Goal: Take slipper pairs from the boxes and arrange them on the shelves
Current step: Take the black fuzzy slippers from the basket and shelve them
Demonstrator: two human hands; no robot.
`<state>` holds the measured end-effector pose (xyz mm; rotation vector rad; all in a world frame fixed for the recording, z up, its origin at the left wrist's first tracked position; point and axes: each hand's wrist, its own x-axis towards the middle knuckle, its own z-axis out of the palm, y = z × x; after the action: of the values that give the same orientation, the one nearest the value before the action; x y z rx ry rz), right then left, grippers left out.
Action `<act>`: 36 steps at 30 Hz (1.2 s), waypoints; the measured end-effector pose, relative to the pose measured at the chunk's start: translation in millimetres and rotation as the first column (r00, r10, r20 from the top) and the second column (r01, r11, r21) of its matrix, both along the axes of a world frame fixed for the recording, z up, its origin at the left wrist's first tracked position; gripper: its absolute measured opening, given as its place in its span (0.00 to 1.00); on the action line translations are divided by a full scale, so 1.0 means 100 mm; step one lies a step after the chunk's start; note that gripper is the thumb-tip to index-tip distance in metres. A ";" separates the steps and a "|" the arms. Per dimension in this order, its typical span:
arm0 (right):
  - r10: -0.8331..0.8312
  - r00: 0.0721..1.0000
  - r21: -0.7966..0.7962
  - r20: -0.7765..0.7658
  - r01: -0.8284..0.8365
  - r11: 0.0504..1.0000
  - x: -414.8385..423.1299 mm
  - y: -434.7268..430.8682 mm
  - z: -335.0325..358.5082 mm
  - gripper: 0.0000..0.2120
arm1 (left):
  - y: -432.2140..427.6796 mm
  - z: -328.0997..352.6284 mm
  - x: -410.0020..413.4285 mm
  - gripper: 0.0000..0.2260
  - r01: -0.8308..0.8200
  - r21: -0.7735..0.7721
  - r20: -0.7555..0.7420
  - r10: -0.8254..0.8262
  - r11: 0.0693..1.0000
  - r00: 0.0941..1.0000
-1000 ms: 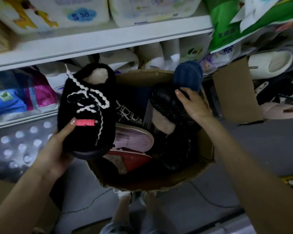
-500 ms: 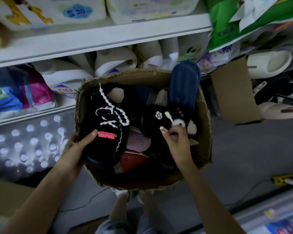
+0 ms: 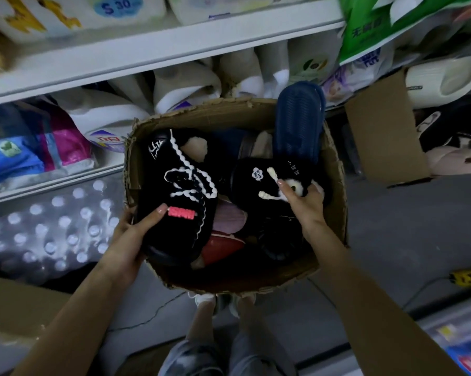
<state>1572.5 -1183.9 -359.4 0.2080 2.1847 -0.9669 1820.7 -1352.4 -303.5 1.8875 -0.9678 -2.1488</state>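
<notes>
The left hand [image 3: 125, 240] grips one laced slipper [image 3: 178, 237], the right hand [image 3: 302, 204] one pom-pom slipper [image 3: 245, 183].

Left hand [image 3: 131, 237] grips laced slipper [image 3: 180, 169]; right hand [image 3: 302, 204] grips pompom slipper [image 3: 249, 185].

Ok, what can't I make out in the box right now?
Head view only:
- Red slipper and pink slipper: partly under the black laced fuzzy slipper in the left hand.
- Black pom-pom slipper: part covered by the right hand.
- Brown cardboard box: floor buried, dark.
</notes>
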 end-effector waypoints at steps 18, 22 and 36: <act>0.735 0.588 -0.111 -0.337 -0.800 0.589 0.30 0.07 2.99 0.43 | 0.33 2.08 0.40 0.30 -0.157 -0.267 -0.174 0.113 0.951 0.978; 0.795 0.403 -0.088 -0.454 -0.908 0.410 0.37 -0.06 3.90 0.43 | 0.43 2.94 0.61 0.35 -0.189 -0.358 -0.213 0.117 0.914 0.970; 0.674 -0.159 0.121 -0.722 -0.987 -0.103 0.42 -1.25 6.40 0.25 | -0.11 5.03 0.98 0.42 -0.424 -0.624 -0.449 0.143 0.657 0.882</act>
<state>1614.1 -1309.3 280.8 -2.0571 1.5795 -0.5827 1918.8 -1363.8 199.1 1.1134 -1.0971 -1.5120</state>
